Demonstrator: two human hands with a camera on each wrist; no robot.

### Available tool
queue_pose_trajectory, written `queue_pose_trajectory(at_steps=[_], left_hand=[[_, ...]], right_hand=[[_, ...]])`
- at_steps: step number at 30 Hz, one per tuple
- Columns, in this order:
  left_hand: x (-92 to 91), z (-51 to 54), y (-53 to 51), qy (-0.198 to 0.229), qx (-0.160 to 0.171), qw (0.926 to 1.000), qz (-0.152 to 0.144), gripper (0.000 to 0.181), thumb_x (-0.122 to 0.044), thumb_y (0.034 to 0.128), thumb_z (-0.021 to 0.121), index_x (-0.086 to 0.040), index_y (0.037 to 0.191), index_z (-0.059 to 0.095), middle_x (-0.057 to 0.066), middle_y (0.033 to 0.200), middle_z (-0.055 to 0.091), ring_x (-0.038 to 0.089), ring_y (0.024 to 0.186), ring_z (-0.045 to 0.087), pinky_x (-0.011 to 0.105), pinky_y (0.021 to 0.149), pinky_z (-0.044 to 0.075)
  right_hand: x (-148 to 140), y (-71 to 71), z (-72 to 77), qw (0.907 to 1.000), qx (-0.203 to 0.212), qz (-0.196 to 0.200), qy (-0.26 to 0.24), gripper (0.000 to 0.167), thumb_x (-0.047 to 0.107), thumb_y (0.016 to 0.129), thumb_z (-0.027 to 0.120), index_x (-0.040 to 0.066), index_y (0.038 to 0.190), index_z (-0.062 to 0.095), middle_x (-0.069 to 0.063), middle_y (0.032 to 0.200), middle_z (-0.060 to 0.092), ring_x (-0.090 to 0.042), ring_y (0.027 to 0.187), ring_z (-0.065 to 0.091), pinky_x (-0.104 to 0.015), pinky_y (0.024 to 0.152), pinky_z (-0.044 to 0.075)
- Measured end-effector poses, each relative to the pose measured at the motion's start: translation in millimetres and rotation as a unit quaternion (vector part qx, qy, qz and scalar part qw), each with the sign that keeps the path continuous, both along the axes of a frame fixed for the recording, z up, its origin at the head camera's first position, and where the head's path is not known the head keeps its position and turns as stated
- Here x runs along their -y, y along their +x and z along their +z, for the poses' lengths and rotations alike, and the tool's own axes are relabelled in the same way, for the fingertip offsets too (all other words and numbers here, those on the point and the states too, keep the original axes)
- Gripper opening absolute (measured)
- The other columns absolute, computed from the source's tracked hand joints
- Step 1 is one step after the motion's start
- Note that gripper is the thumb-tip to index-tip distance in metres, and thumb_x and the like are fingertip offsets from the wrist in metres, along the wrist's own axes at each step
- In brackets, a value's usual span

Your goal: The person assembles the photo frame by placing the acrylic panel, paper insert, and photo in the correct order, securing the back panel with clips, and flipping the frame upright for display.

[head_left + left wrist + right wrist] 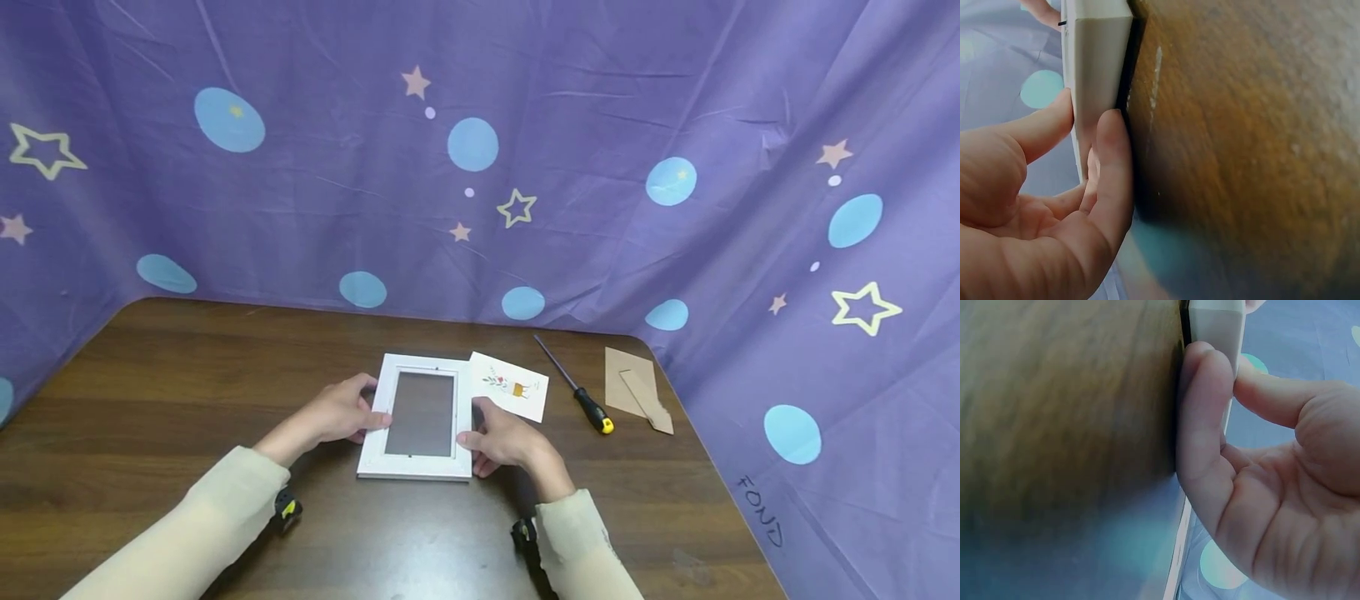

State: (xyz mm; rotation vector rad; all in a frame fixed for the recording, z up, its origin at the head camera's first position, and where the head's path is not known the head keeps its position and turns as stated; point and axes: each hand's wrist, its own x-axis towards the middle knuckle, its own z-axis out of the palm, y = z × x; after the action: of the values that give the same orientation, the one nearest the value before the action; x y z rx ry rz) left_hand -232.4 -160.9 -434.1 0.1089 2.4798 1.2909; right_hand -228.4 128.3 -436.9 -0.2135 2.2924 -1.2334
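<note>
A white picture frame (pixel 427 467) with a grey middle lies on the table in the head view. My left hand (pixel 341 410) grips its left side, thumb on the front face and fingers at the edge. On the right side my right hand (pixel 508 436) holds it the same way. The left wrist view has the left hand (pixel 1054 200) with thumb and fingers on either side of the frame's edge (pixel 1099 62). In the right wrist view the right hand (pixel 1260 475) pinches the opposite edge (pixel 1216 331); its fingertips are low, against the tabletop.
A white card (pixel 531 399) with a small drawing lies beside the frame's upper right. Farther right are a black and yellow screwdriver (pixel 592 410) and brown cardboard pieces (pixel 624 382). Behind the wooden table (pixel 225 358) hangs a purple curtain (pixel 315 167).
</note>
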Motion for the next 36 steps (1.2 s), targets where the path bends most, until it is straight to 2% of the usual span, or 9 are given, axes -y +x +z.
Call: queue_pose_trajectory(at_steps=[6, 12, 17, 20, 23, 26, 30, 34, 36], left_hand=[[3.6, 0.1, 0.7, 0.03, 0.018, 0.9994, -0.003, 0.079, -0.011, 0.0961, 0.079, 0.012, 0.155, 0.032, 0.018, 0.094, 0.064, 0.024, 0.08, 0.069, 0.039, 0.074, 0.065], [6.1, -5.0, 3.2, 0.046, 0.034, 0.9984, 0.004, 0.078, -0.011, 0.0977, 0.077, 0.009, 0.156, 0.03, 0.018, 0.093, 0.065, 0.023, 0.073, 0.067, 0.037, 0.068, 0.064], [5.8, -4.5, 3.4, 0.05, 0.038, 0.998, 0.008, 0.077, -0.011, 0.0983, 0.077, 0.008, 0.157, 0.03, 0.017, 0.093, 0.065, 0.022, 0.072, 0.067, 0.036, 0.067, 0.064], [4.5, -3.6, 1.6, 0.051, 0.037, 0.998, 0.007, 0.077, -0.012, 0.0985, 0.077, 0.007, 0.157, 0.031, 0.017, 0.093, 0.065, 0.022, 0.072, 0.066, 0.036, 0.068, 0.064], [4.3, -1.9, 0.4, 0.051, 0.033, 0.9981, 0.007, 0.077, -0.012, 0.0988, 0.077, 0.007, 0.157, 0.031, 0.017, 0.093, 0.064, 0.022, 0.071, 0.066, 0.036, 0.068, 0.064], [5.5, -2.9, 1.3, 0.05, 0.034, 0.9981, 0.014, 0.077, -0.012, 0.0989, 0.076, 0.006, 0.158, 0.031, 0.017, 0.092, 0.063, 0.022, 0.071, 0.065, 0.036, 0.068, 0.064], [5.5, -4.6, 4.5, 0.05, 0.038, 0.9978, 0.021, 0.076, -0.012, 0.0992, 0.076, 0.006, 0.158, 0.031, 0.016, 0.092, 0.062, 0.022, 0.072, 0.064, 0.035, 0.067, 0.063], [3.3, -3.4, 5.4, 0.053, 0.037, 0.9977, 0.022, 0.075, -0.012, 0.0993, 0.076, 0.007, 0.158, 0.032, 0.016, 0.092, 0.061, 0.022, 0.074, 0.064, 0.035, 0.068, 0.063], [3.2, -2.5, 5.3, 0.053, 0.035, 0.9977, 0.023, 0.075, -0.012, 0.0993, 0.076, 0.006, 0.158, 0.032, 0.016, 0.092, 0.062, 0.022, 0.073, 0.064, 0.035, 0.068, 0.063]], right_hand=[[1, 0.1, 0.0, 1.0, 0.0, 0.003, -0.002, 0.076, 0.013, 0.105, 0.068, -0.001, 0.165, 0.023, -0.02, 0.087, 0.066, -0.025, 0.062, 0.068, -0.039, 0.058, 0.064], [2, 2.4, -0.9, 0.9999, -0.007, 0.013, 0.004, 0.075, 0.013, 0.105, 0.068, -0.002, 0.164, 0.024, -0.019, 0.082, 0.067, -0.025, 0.061, 0.068, -0.04, 0.057, 0.064], [-2, -3.1, 5.6, 0.9973, -0.04, 0.04, 0.046, 0.073, 0.022, 0.105, 0.07, -0.001, 0.162, 0.031, -0.015, 0.079, 0.068, -0.025, 0.06, 0.071, -0.039, 0.057, 0.064], [-10, -12.4, 14.5, 0.9918, -0.092, 0.046, 0.076, 0.069, 0.026, 0.105, 0.07, -0.002, 0.16, 0.038, -0.013, 0.078, 0.068, -0.023, 0.058, 0.07, -0.039, 0.058, 0.063], [-16, -26.0, 25.0, 0.9744, -0.181, 0.052, 0.123, 0.063, 0.024, 0.102, 0.072, 0.0, 0.155, 0.047, -0.011, 0.083, 0.071, -0.02, 0.067, 0.07, -0.039, 0.068, 0.062], [-21, -39.6, 30.5, 0.9407, -0.267, 0.074, 0.196, 0.063, 0.024, 0.097, 0.078, 0.004, 0.152, 0.054, -0.014, 0.107, 0.072, -0.026, 0.092, 0.069, -0.045, 0.085, 0.058], [-24, -51.8, 27.8, 0.9084, -0.308, 0.108, 0.261, 0.07, 0.026, 0.092, 0.084, 0.009, 0.153, 0.054, -0.018, 0.139, 0.059, -0.035, 0.12, 0.059, -0.053, 0.099, 0.054], [-27, -61.4, 20.1, 0.8995, -0.303, 0.129, 0.287, 0.075, 0.029, 0.09, 0.087, 0.008, 0.154, 0.053, -0.017, 0.148, 0.053, -0.037, 0.128, 0.054, -0.054, 0.101, 0.054], [-28, -66.5, 17.4, 0.8997, -0.289, 0.137, 0.298, 0.076, 0.031, 0.09, 0.086, 0.009, 0.154, 0.053, -0.017, 0.151, 0.051, -0.038, 0.132, 0.052, -0.058, 0.102, 0.052]])
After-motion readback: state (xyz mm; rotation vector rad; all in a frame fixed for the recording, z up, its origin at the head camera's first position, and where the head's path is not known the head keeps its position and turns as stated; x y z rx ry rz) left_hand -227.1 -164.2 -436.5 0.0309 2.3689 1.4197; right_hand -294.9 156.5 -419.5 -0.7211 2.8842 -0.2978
